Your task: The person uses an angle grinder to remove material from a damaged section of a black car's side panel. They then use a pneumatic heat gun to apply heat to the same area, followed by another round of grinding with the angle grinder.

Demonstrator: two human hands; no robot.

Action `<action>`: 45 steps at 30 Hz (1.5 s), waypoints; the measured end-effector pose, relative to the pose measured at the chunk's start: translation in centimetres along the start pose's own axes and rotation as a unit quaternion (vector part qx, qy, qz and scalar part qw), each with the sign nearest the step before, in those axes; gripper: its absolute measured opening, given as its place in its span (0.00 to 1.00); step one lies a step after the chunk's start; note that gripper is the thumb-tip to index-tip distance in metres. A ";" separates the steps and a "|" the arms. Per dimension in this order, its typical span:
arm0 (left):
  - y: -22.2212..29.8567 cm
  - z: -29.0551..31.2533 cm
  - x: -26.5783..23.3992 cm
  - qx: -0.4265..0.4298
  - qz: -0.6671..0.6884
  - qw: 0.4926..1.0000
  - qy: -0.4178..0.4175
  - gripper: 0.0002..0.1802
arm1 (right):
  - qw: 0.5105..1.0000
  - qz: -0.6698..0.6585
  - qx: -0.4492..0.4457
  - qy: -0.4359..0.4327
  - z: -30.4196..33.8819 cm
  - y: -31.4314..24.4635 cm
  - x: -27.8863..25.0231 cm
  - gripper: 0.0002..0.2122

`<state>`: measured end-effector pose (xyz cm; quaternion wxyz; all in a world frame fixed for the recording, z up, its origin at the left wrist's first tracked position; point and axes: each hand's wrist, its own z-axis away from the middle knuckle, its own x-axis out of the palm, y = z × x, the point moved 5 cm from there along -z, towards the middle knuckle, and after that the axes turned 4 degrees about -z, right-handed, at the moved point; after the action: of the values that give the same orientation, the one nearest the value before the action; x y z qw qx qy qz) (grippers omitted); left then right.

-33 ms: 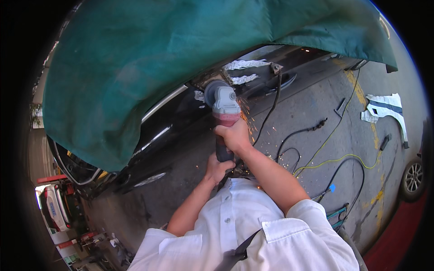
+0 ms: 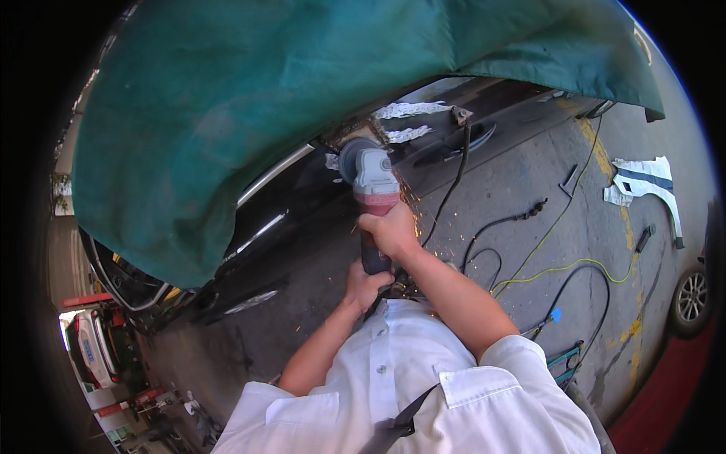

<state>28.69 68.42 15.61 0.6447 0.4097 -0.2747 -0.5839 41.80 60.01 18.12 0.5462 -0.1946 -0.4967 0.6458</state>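
An angle grinder, with a grey head and a red and black body, is held in both hands before me. My right hand wraps round its middle, closed. My left hand is closed round the rear end, close to my shirt. The grinding disc is at the bare-metal edge of a black car's side, just below a green cover. Orange sparks spray down past my right hand. The exact contact point is hidden behind the disc. White crinkled strips are on the panel beside it.
A clamp with a dark cable grips the panel near the door handle. Black hoses and a yellow-green cord cross the floor on the right. Farther right lie a hammer, a white fender panel and a wheel.
The grinder and its disc have shifted very slightly left, both hands still round it. The spark spray looks a little thinner.
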 end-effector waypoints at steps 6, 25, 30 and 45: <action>-0.9 0.6 -0.1 0.015 -0.033 0.999 0.016 0.16 | 0.998 -0.035 -0.030 0.048 1.2 0.8 0.0 0.19; -2.2 -0.6 -0.9 0.051 -0.072 0.996 0.018 0.16 | 0.977 0.016 -0.205 0.046 0.7 0.1 0.1 0.12; -2.5 -0.2 -0.9 0.016 -0.066 0.996 0.051 0.20 | 0.997 -0.058 -0.050 0.008 0.4 2.2 0.3 0.13; -3.0 1.8 0.6 -0.014 0.002 0.992 -0.123 0.18 | 0.990 0.053 -0.027 0.128 4.5 2.0 -0.7 0.22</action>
<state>25.73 67.48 13.85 0.6131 0.3253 -0.3444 -0.6322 37.43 57.64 18.19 0.5651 -0.3166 -0.4292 0.6294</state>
